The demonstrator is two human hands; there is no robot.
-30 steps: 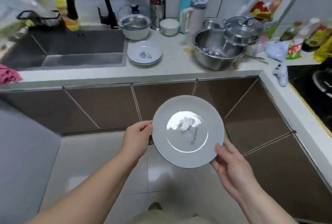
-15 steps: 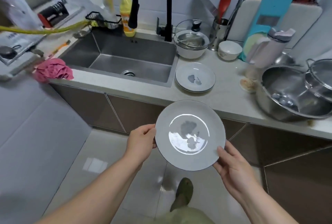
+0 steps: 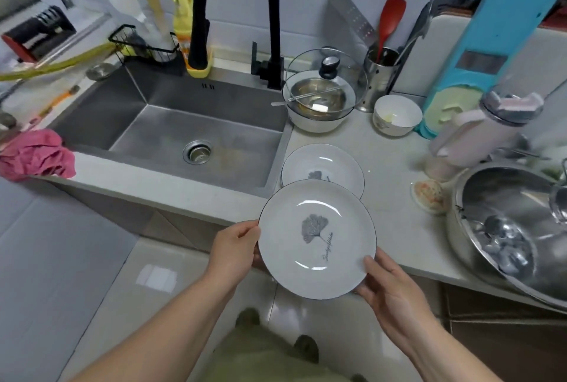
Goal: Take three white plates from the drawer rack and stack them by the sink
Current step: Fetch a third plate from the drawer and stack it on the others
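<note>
While both hands, left hand (image 3: 234, 251) and right hand (image 3: 391, 292), clasp the white plate (image 3: 317, 239) by its rim, fingers (image 3: 369, 262) closed, carrying is under way; next, lower it squarely onto the stack (image 3: 322, 165) just right of the sink (image 3: 171, 124).

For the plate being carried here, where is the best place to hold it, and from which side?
By the rim, at opposite edges. The held plate is shallow, round and face-up, so the left hand takes its left edge and the right hand its lower right edge.
</note>
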